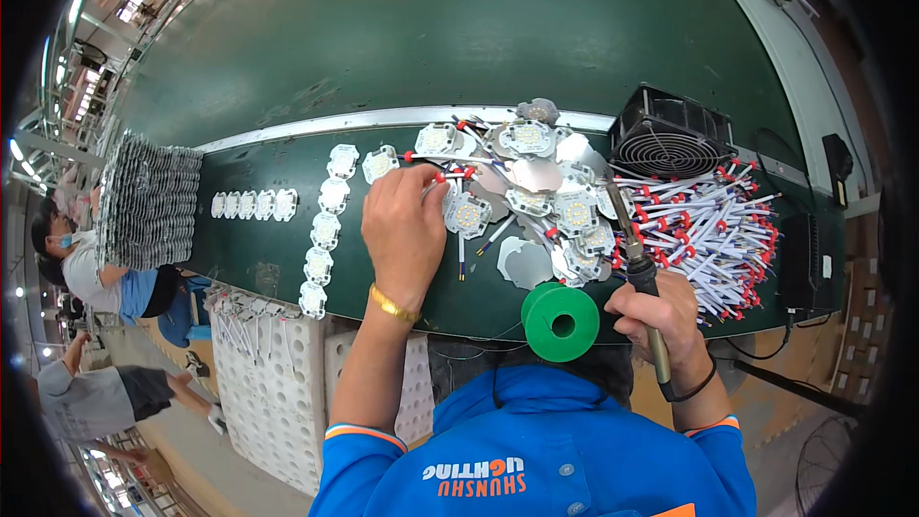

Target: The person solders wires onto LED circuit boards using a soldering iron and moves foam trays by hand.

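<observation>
My left hand [407, 222] is closed, its fingertips pinching a short white wire lead [452, 175] with red ends beside a heap of LED boards. Just below the fingertips lies a round LED board [467, 215] with a yellow-dotted middle. My right hand [676, 314] grips a soldering iron [639, 266], its tip pointing up and left over the right side of the heap. Between my hands, at the table's near edge, stands a green spool [562, 324]. A loose white wire with bared coloured ends lies below the heap.
White wire leads with red ends [699, 239] are piled at the right. Behind them stands a black fan [667, 134]. A column of LED boards [325, 230] and a short row [255, 205] lie left. Tall stacks of boards [150, 201] stand farther left, near two people.
</observation>
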